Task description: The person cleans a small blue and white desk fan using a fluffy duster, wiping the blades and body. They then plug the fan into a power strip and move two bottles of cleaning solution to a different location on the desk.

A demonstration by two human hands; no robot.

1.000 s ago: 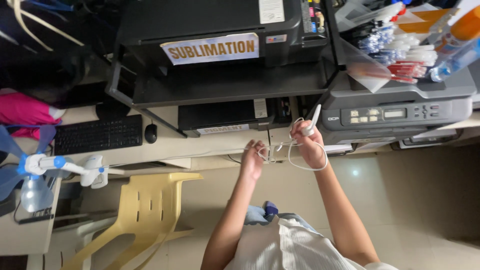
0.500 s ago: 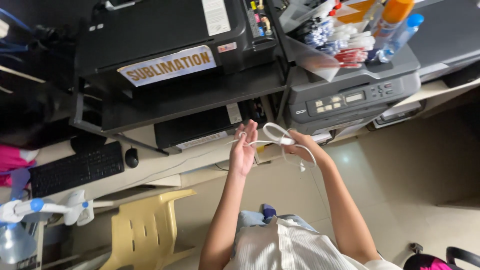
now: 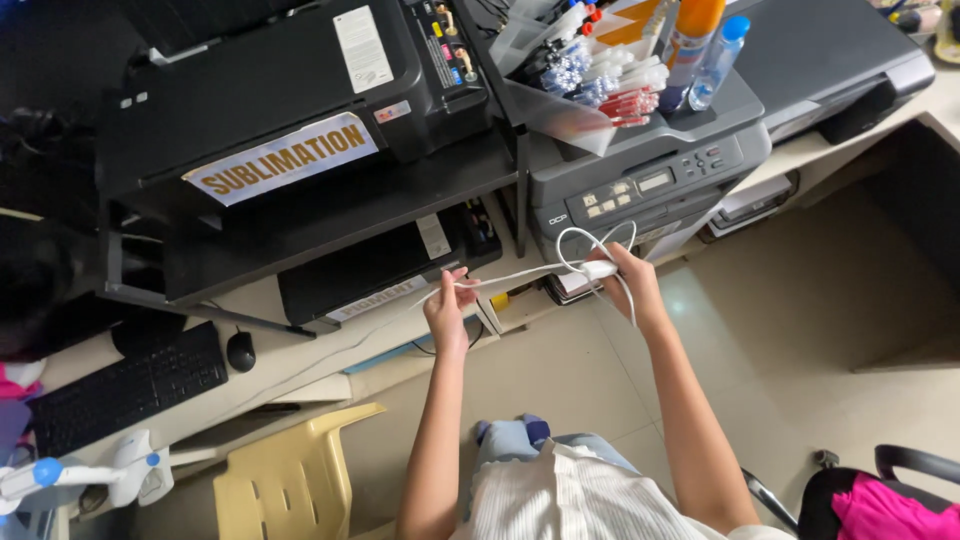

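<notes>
Right hand (image 3: 628, 283) clenched around a white plug end, loops of white cable (image 3: 590, 250) spilling above and below the fist. Left hand (image 3: 447, 308) pinching the same cable, stretched taut between both hands in front of the desk edge. Just beyond the right hand, a grey printer (image 3: 650, 170) topped with a clear tray of pens (image 3: 600, 75) and a bottle (image 3: 716, 50). Beyond the left, black printers on a shelf (image 3: 300, 215). Farther left, mouse (image 3: 240, 350), keyboard (image 3: 125, 388), yellow chair (image 3: 290, 480) below.

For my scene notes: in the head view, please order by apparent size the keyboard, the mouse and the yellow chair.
1. Yellow chair, partly cut off, nearer the camera.
2. Keyboard.
3. Mouse.
</notes>
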